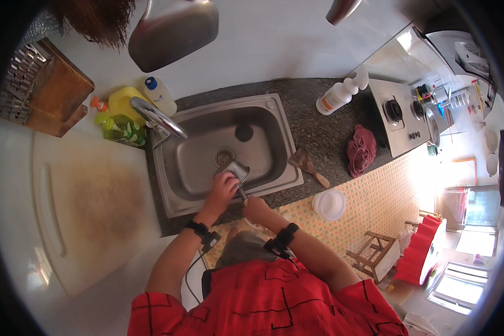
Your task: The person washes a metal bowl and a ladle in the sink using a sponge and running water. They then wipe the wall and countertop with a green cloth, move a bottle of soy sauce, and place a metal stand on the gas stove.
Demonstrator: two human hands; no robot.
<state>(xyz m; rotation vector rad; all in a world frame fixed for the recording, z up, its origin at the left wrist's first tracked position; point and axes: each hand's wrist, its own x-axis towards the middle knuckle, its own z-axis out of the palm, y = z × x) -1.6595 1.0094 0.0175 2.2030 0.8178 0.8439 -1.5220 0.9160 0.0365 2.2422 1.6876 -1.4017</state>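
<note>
Over the near part of a stainless steel sink (286,140), a metal kitchen utensil (240,168) with a broad shiny head is held. My right hand (259,211) grips its handle, which has a dark shank and a lighter end. The fingers of my left hand (223,190) are closed around the near side of its head and partly cover it. Below lies the drain (223,157), beside a dark round patch (244,132) on the sink floor. A chrome faucet (157,116) arches in from the left; I cannot tell whether water runs.
Right of the sink are a rust-brown scraper (303,159), a maroon cloth (362,151), a white spray bottle (336,98) and a gas stove (397,136). Detergent bottles (126,126), a white board (96,189) and a wooden knife block (59,92) stand left. A plastic tub (331,205) sits below the counter.
</note>
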